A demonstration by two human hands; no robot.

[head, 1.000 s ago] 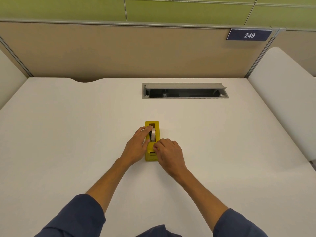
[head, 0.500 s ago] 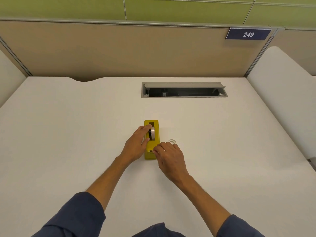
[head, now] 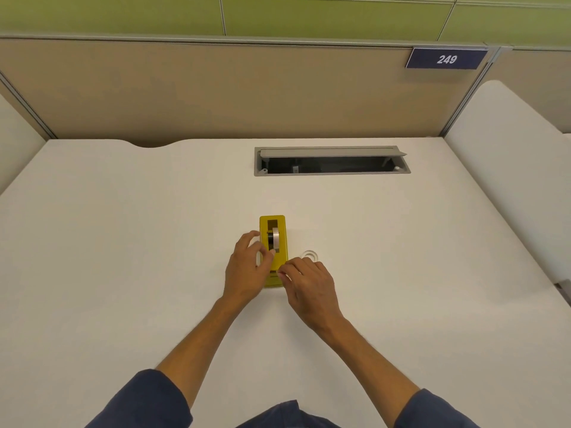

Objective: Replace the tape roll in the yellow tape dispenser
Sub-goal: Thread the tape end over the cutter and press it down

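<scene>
The left hand (head: 247, 270) rested against the yellow plastic tape dispenser (head: 273, 251) on the white tabletop (head: 123, 242), fingers loosely curled beside its tape roll (head: 275, 239). The right hand (head: 309, 288) pinched something unclear at its near end.

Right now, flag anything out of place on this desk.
A clear ring, maybe an empty tape core, lies loose on the desk right of the yellow dispenser. The cable hatch stands open. Nothing looks damaged.

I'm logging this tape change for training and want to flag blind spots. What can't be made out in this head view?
- Near end of the yellow tape dispenser, cutter included: covered by the left hand and right hand.
- Whether the right grip pinches a tape end: too small.
- Clear ring on the desk: faint, partly behind the right hand.
- Cable tray interior: in shadow.
</scene>
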